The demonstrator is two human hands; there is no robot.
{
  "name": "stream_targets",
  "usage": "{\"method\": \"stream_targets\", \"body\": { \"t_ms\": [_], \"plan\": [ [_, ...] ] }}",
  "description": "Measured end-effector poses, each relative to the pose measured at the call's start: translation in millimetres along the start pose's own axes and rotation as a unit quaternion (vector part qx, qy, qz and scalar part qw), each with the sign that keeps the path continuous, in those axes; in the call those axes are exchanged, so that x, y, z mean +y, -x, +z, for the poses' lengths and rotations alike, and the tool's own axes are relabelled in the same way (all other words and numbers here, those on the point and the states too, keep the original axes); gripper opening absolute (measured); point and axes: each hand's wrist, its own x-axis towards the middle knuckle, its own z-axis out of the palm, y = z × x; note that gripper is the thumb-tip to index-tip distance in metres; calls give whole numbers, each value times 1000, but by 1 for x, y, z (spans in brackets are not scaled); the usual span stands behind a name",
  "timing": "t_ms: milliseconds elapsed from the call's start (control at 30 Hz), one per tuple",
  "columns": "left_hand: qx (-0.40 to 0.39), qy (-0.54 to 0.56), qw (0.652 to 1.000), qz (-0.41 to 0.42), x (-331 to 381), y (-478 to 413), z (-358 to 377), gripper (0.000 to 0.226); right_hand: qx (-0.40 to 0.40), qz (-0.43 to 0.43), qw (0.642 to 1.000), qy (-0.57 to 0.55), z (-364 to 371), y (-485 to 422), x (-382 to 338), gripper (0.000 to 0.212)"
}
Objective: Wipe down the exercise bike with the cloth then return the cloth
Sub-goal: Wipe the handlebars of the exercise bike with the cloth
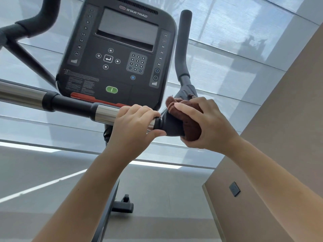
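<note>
On the exercise bike [115, 49], the chrome handlebar [104, 113] is clasped by the left hand [134, 123], likely to steady it, while the right hand [208, 123] grips the brown cloth [185, 117], wrapping it over the black joint [171, 126] at the bar's right end

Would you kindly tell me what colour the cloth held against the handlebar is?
Dark brown, a fluffy cloth, seen best in the head view.
</note>
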Motion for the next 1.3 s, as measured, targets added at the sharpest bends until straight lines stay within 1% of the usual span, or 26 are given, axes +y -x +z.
{"method": "stream_targets", "body": {
  "t_ms": [67, 133, 167, 233, 300, 400, 467, 533, 667, 767, 833, 933, 967, 1033, 1067, 1100, 1133, 1167, 1200, 1267, 1300],
  "plan": [
    [0, 1, 1000, 4, -1, 0, 0, 39, -30, 10, 998, -51, -9, -2, 5, 79],
    [1, -2, 1000, 5, -2, 0, 0, 39, -28, 26, 994, -106, -17, -7, 4, 85],
    [1, -2, 1000, 4, -2, 0, 0, 40, -25, 27, 993, -115, -18, -11, 1, 87],
    [0, -1, 1000, 5, -1, 0, 0, 42, -55, 30, 993, -96, -18, -19, -8, 92],
    [-1, -1, 1000, 10, -2, 0, 0, 43, -99, 28, 994, -48, -12, -23, -16, 93],
    [0, -1, 1000, 10, -3, 0, 0, 42, -90, 21, 996, -17, -5, -22, -19, 89],
    [-2, -3, 1000, 10, -2, 0, 0, 42, -76, 13, 997, -20, -5, -21, -17, 85],
    [-4, -2, 1000, 7, -3, 1, 0, 43, -79, 4, 996, -34, -8, -21, -11, 81],
    [-1, 5, 1000, -3, -4, 1, -3, 39, -99, -14, 993, -60, -14, -22, 2, 78],
    [-7, 13, 1000, -5, -4, 1, -4, 37, -134, -19, 989, -63, -20, -21, 18, 78],
    [-3, 11, 1000, -2, -4, 2, -3, 33, -140, 4, 988, -72, -29, -23, 33, 76],
    [-1, 8, 1000, -6, -3, 2, -1, 31, -102, 51, 988, -107, -38, -34, 44, 74],
    [-1, 7, 1000, -7, -3, 2, -1, 31, -105, 57, 986, -113, -38, -40, 43, 73],
    [-2, 6, 1000, -5, -3, 2, -1, 31, -163, 84, 974, -137, -35, -49, 38, 70],
    [-2, 7, 1000, -4, -4, 2, -1, 31, -196, 103, 962, -159, -34, -51, 36, 66],
    [-1, 7, 1000, -4, -4, 3, 0, 31, -212, 120, 953, -182, -33, -51, 34, 59],
    [0, 6, 1000, -5, -4, 3, 0, 30, -204, 133, 948, -204, -31, -50, 30, 52],
    [1, 6, 1000, -6, -4, 3, 0, 31, -173, 145, 949, -219, -28, -49, 26, 45],
    [2, 5, 1000, -7, -4, 2, 0, 32, -122, 157, 956, -217, -23, -48, 21, 40],
    [4, 2, 1000, -8, -3, 2, 1, 35, -22, 182, 969, -168, -12, -45, 10, 38],
    [5, 0, 1000, -9, -3, 2, 1, 36, 5, 185, 971, -149, -7, -42, 3, 39]
  ]
}}
